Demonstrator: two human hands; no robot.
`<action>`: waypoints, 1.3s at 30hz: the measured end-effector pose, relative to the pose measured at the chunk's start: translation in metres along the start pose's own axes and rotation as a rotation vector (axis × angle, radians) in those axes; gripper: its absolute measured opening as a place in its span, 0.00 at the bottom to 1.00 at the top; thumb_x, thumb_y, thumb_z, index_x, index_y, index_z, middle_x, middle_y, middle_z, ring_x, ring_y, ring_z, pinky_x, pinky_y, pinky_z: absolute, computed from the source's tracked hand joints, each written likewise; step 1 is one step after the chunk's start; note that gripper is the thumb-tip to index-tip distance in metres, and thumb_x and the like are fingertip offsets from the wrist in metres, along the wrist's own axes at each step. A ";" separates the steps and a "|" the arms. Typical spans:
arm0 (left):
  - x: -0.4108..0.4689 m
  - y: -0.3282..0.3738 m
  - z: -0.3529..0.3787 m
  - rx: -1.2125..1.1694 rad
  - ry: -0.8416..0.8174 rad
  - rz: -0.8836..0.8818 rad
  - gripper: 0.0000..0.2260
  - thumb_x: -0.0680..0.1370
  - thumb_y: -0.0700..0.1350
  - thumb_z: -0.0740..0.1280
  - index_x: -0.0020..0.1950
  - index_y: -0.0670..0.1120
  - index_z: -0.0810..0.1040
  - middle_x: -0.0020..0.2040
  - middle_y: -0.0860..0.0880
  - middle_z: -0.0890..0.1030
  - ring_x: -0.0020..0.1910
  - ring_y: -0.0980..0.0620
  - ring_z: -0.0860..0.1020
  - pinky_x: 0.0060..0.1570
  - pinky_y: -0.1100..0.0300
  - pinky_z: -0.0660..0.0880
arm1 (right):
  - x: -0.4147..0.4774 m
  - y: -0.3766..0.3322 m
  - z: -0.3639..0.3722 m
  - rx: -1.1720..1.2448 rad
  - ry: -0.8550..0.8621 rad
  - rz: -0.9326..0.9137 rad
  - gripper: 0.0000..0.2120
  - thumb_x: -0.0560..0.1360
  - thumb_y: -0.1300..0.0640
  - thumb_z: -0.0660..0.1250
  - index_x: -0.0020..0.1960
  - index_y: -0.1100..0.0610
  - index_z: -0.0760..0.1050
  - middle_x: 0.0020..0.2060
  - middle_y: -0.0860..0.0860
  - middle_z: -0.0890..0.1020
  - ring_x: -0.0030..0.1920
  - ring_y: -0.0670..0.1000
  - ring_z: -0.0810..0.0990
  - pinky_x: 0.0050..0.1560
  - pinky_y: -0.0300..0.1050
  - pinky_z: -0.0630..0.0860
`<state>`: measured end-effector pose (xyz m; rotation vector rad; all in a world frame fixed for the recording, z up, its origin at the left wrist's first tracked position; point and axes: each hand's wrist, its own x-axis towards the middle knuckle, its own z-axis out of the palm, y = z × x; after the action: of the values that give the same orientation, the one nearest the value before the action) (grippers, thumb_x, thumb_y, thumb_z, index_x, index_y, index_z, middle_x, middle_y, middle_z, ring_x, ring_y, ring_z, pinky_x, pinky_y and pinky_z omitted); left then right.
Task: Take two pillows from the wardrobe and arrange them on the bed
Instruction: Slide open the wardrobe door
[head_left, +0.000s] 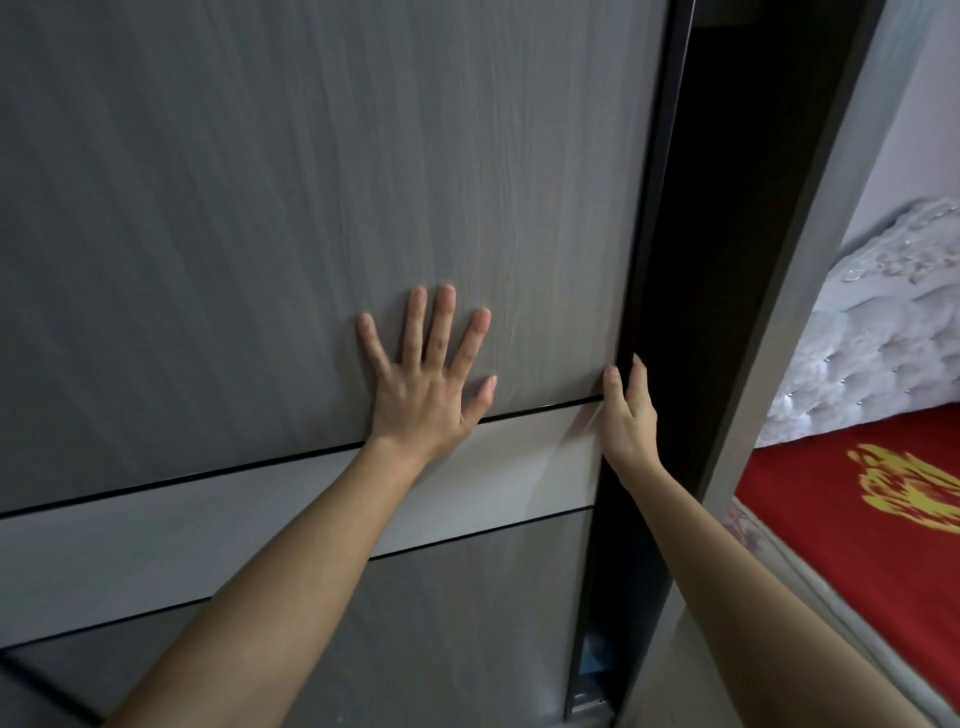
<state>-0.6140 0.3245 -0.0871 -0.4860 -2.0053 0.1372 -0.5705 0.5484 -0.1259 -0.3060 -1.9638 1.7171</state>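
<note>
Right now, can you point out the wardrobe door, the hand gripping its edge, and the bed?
wardrobe door (311, 182), head view, on its grey upper panel.
right hand (626, 415), head view, on the back of the hand.
bed (831, 499), head view, on the red cover.

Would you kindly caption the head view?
Left hand flat on grey wood-grain sliding wardrobe door, right hand gripping its edge; red-covered bed beside.

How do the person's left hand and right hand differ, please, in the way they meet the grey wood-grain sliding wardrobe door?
The left hand lies flat on the face of the grey wood-grain sliding wardrobe door, fingers spread; the right hand curls round its dark right edge. The left sits well inside the panel; the right borders the dark opening. Both are bare and touch the door.
</note>
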 end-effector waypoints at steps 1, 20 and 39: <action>-0.002 -0.005 0.000 0.006 0.006 0.000 0.33 0.78 0.64 0.58 0.79 0.53 0.53 0.79 0.44 0.46 0.78 0.42 0.38 0.66 0.24 0.43 | -0.003 0.000 0.005 -0.010 -0.004 -0.010 0.26 0.84 0.46 0.53 0.80 0.50 0.53 0.76 0.51 0.64 0.76 0.53 0.62 0.68 0.43 0.58; -0.090 -0.154 -0.044 0.121 -0.087 -0.174 0.37 0.77 0.65 0.58 0.79 0.51 0.47 0.79 0.41 0.44 0.77 0.34 0.47 0.68 0.25 0.43 | -0.097 -0.009 0.128 -0.167 -0.313 -0.248 0.26 0.84 0.50 0.54 0.79 0.41 0.49 0.65 0.50 0.78 0.59 0.49 0.79 0.64 0.52 0.75; -0.192 -0.286 -0.110 -0.072 -0.319 -0.706 0.35 0.79 0.56 0.61 0.80 0.49 0.45 0.79 0.37 0.43 0.77 0.33 0.44 0.74 0.36 0.53 | -0.203 -0.047 0.294 -0.153 -0.762 -0.371 0.34 0.83 0.57 0.56 0.79 0.42 0.40 0.78 0.45 0.62 0.70 0.49 0.71 0.67 0.41 0.68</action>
<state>-0.5212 -0.0250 -0.1085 0.2347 -2.3815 -0.3132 -0.5415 0.1894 -0.1475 0.7284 -2.4629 1.5547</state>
